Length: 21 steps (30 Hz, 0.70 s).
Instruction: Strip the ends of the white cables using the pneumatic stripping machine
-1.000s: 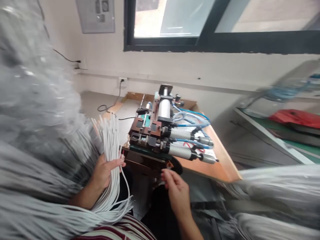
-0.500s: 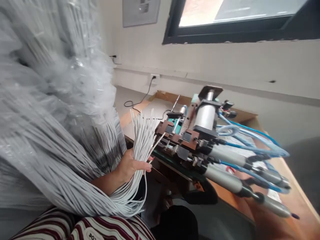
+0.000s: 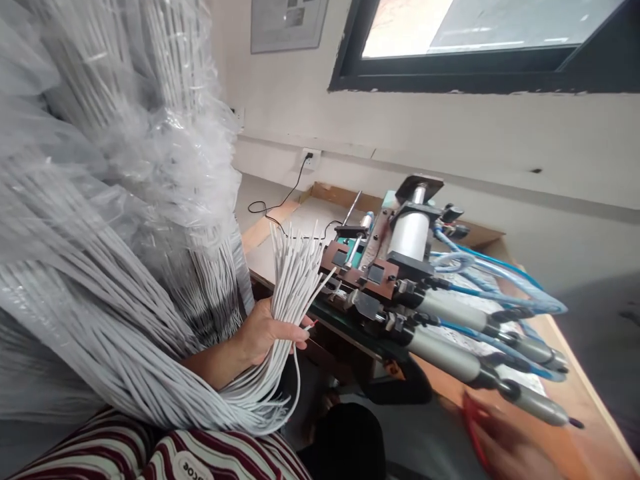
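Observation:
My left hand (image 3: 265, 333) is closed around a thick bundle of thin grey cables (image 3: 297, 273), whose cut ends fan upward. One cable by the fingertips shows a small red inner wire. From my hand the cables loop down over my lap and back to the large mass at left. At the lower right, my right hand (image 3: 510, 440) is blurred by motion over the wooden table. A curved red handle (image 3: 474, 430) lies along its fingers; the rest of that tool cannot be made out. Just right of the bundle stands a pneumatic machine (image 3: 380, 273) with brown plates.
Plastic-wrapped cables (image 3: 150, 147) fill the left side. Grey cylinders (image 3: 445, 353) and blue air hoses (image 3: 500, 273) reach across the table (image 3: 570, 367) at right. A black cord runs from a wall socket (image 3: 311, 159). A window (image 3: 470, 40) is above.
My left hand and the cable bundle have shifted slightly right. My right hand has come into clearer sight at the lower right, with the red handle, lower than the red spot seen before.

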Each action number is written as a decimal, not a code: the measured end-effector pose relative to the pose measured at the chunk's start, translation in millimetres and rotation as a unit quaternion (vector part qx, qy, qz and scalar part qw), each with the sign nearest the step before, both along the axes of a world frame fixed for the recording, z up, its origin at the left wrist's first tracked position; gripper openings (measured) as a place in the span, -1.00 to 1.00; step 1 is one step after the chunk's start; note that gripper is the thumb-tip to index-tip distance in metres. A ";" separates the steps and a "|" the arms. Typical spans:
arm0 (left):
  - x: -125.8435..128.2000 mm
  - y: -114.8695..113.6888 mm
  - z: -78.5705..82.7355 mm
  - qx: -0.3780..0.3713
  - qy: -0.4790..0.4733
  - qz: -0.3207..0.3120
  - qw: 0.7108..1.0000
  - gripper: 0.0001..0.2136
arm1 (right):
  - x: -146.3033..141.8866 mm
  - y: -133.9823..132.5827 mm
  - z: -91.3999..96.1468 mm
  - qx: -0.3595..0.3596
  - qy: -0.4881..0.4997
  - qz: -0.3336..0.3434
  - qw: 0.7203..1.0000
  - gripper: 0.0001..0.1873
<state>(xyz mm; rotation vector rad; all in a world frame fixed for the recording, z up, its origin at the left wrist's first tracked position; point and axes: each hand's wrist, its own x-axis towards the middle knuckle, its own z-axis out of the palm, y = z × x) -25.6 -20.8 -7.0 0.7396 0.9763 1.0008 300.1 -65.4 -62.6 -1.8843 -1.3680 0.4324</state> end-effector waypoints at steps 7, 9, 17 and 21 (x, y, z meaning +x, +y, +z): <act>10.9 -9.8 -4.0 0.009 0.010 -0.076 0.997 -0.82 | -108.8 -29.3 48.5 -0.181 0.261 0.350 0.881 -0.60; 10.0 -15.3 -2.3 0.011 0.015 -0.085 0.996 -0.82 | -126.6 -22.2 61.0 -0.172 0.283 0.410 0.850 -0.62; -0.2 -23.4 -1.8 0.039 0.008 -0.079 0.996 -0.84 | -141.0 -8.6 62.8 -0.160 0.309 0.428 0.834 -0.64; 1.3 -21.6 -3.3 0.022 0.020 -0.099 0.995 -0.84 | -144.5 -11.8 55.8 -0.155 0.284 0.378 0.867 -0.68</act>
